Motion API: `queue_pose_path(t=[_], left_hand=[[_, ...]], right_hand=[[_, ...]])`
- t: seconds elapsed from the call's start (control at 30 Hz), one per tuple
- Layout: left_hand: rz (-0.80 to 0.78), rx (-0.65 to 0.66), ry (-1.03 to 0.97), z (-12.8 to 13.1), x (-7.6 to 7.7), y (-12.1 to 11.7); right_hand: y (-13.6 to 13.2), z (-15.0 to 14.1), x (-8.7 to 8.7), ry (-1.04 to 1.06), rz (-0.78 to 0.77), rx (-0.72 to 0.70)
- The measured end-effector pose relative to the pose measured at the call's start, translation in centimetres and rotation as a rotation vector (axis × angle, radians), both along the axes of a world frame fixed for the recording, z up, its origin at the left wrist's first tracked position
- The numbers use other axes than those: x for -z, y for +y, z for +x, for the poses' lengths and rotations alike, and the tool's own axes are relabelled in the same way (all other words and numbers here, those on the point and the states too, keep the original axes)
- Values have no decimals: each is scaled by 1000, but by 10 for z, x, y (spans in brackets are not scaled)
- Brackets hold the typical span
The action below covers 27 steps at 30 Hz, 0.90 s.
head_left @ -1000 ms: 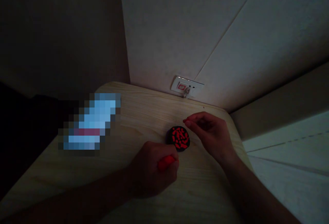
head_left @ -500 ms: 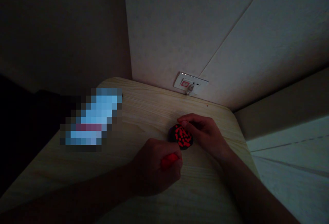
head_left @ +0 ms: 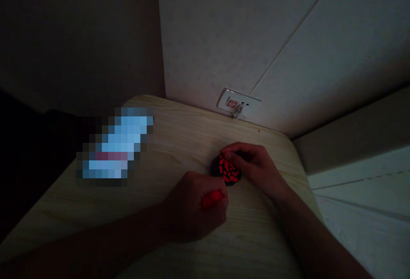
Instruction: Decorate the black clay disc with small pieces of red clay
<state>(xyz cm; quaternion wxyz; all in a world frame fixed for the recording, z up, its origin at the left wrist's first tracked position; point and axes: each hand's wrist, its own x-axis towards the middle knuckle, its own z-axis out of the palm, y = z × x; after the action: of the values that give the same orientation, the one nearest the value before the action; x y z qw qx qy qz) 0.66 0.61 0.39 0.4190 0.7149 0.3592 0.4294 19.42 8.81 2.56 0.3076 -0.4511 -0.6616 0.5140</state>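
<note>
Work looks partway: red bits (head_left: 226, 177) dot the black disc (head_left: 228, 184) on the counter (head_left: 182, 127), the left hand (head_left: 192, 208) grips a red thing (head_left: 211, 200), and whether the right hand's (head_left: 253, 159) fingers grip anything is unclear.

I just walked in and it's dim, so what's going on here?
A person's closed left hand holds a bright red object. The right hand is at the far edge of a round black object topped with red patches, on a pale wooden table; whether it grips anything is unclear. A pixelated bluish rectangle glows to the left.
</note>
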Motion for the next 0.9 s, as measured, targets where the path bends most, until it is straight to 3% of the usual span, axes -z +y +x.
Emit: queue_pose_path(t=[0.9], left_hand=[[-16,12,1,0,-1,-1]], right_hand=[[1,1,3,8,-10,21]])
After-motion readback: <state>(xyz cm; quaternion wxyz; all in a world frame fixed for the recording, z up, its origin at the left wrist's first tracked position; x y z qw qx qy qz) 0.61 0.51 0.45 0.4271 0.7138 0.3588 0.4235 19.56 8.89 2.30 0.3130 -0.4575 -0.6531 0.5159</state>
